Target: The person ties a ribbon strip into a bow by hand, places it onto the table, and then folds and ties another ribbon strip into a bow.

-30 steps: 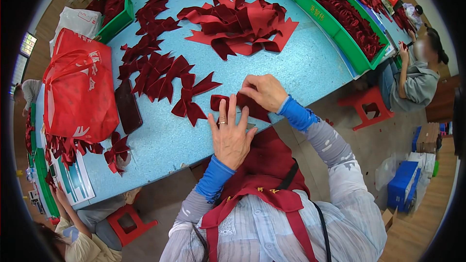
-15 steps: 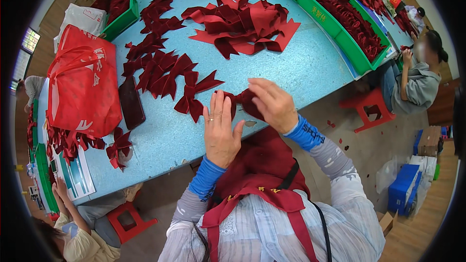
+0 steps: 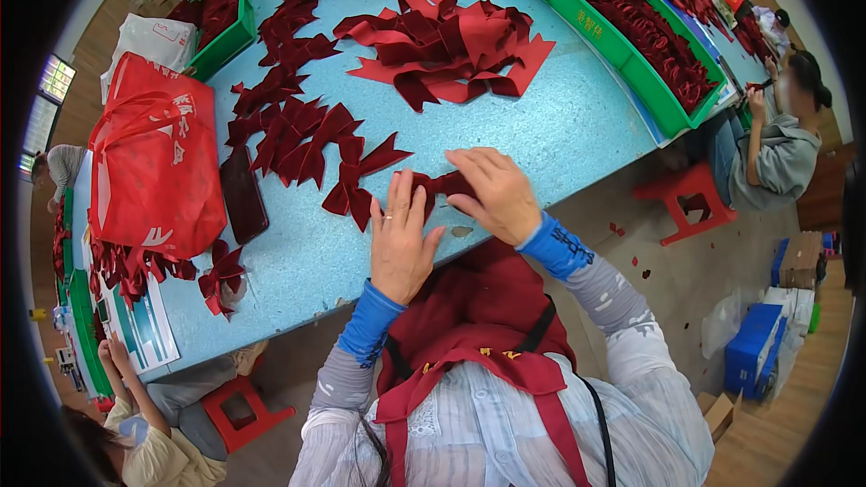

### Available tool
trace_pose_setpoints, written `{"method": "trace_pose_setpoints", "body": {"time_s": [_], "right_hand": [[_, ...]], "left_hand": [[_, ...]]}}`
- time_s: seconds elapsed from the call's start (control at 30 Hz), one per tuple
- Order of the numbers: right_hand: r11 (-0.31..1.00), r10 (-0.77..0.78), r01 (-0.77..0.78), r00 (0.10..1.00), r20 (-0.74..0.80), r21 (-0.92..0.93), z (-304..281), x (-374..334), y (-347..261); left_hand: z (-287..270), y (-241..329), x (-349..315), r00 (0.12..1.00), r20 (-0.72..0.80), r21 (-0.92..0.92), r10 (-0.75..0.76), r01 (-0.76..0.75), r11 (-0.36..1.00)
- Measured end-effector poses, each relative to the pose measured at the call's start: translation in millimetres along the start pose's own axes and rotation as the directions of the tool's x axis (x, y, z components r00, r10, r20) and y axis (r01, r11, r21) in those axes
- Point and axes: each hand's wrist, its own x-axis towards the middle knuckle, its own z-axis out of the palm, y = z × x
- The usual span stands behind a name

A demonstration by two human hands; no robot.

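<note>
A dark red velvet ribbon bow [image 3: 436, 188] lies on the light blue table [image 3: 559, 140] near its front edge. My left hand [image 3: 399, 243] rests over the bow's left end, fingers stretched out and thumb apart. Over its right end lies my right hand [image 3: 498, 196], fingers extended and partly hiding the loop. Neither hand is closed round the bow. To the left, beside my left hand, a finished-looking bow with pointed tails [image 3: 352, 176] lies at the end of a row of similar bows [image 3: 293, 140].
A heap of loose red ribbon [image 3: 451, 45] lies farther back. Green crates of bows stand at the far right [image 3: 595, 32] and far left [image 3: 225, 50]. A red bag [image 3: 158, 162] and a dark phone [image 3: 244, 196] are on the left. People sit on both sides.
Both hands have shifted slightly left. My right hand has flattened over the bow, covering more of its right loop.
</note>
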Motion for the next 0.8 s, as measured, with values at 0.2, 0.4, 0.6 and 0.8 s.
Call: {"method": "trace_pose_setpoints", "body": {"time_s": [0.2, 0.4, 0.6, 0.8], "right_hand": [[0.999, -0.006, 0.002, 0.997, 0.078, 0.053, 5.6, 2.9, -4.7], [0.94, 0.114, -0.095, 0.993, -0.038, 0.327, -7.0, -15.9, -35.1], [0.854, 0.199, -0.184, 0.98, 0.021, 0.486, -13.1, -30.4, -45.6], [0.773, 0.274, -0.254, 0.96, 0.055, 0.581, -19.7, -33.3, -50.8]], "left_hand": [[-16.6, 12.7, -23.8, 0.97, -0.165, -0.472, -0.18, 0.082, 0.877], [-10.7, 28.4, -25.5, 0.788, 0.376, -0.921, -0.488, 0.374, -0.108], [-9.0, 32.1, -16.0, 0.786, 0.462, -0.836, -0.411, 0.23, -0.499], [-4.0, 34.6, -19.4, 0.836, 0.322, -0.928, -0.444, 0.186, -0.324]]}}
